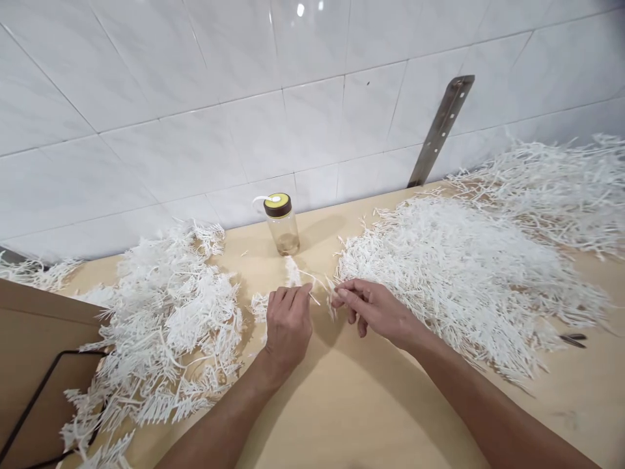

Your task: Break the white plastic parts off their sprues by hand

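At the middle of the table my left hand (289,326) is closed, its thumb and finger pinching a thin white stem (315,299). Close by on the right, my right hand (374,309) pinches a few fine white strands (331,296), blurred at the fingertips. A thin white strand spans the gap between the hands. Just beyond my left hand lies a small white feathery piece (293,270), with a small clump (258,306) beside the knuckles. The strands look like branched artificial plant sprigs; their exact kind I cannot make out.
A clear jar (284,234) with a black and yellow lid stands near the tiled wall. Big heaps of white sprigs lie left (180,319) and right (469,267). A metal bracket (442,130) leans at the wall. A brown box (43,365) sits left; a small dark tool (573,340) lies right.
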The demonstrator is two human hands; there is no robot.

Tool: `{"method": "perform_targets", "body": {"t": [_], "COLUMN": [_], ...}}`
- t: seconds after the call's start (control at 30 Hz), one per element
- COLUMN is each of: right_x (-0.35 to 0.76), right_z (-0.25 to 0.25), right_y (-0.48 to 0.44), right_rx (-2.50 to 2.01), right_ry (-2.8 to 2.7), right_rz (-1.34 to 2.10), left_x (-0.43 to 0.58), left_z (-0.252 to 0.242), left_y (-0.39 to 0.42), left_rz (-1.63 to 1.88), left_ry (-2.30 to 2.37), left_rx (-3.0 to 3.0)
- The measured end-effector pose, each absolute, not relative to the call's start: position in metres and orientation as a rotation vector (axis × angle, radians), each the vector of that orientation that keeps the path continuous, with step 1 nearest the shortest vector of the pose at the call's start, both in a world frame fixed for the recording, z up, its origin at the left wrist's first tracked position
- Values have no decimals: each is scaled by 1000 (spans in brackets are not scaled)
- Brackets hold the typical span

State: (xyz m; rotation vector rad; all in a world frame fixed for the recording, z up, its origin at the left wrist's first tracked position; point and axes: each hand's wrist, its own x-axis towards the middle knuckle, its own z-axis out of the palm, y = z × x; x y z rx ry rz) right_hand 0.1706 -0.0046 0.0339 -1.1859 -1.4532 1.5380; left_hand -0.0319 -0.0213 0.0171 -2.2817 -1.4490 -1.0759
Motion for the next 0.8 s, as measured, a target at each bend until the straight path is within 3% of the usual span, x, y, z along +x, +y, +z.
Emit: {"method": "perform_targets", "body": {"t": [0.13, 0.3, 0.8], "right_x": [162, 156, 180], "right_z": [33, 25, 23], "right_y": [-7, -5, 3], "right_rx": [-1065, -1076, -1233], "right_ry": [-1340, -1186, -1046], "right_rz": [1746, 1603, 1313], "left_x": [-14, -4, -26], "left_z": [24, 15, 6], "left_y": [-40, -47, -21], "left_rz": [-1229, -1244, -901], "left_ry": [-1211, -1028, -1462], "left_rx": [-2461, -2691, -2414]}}
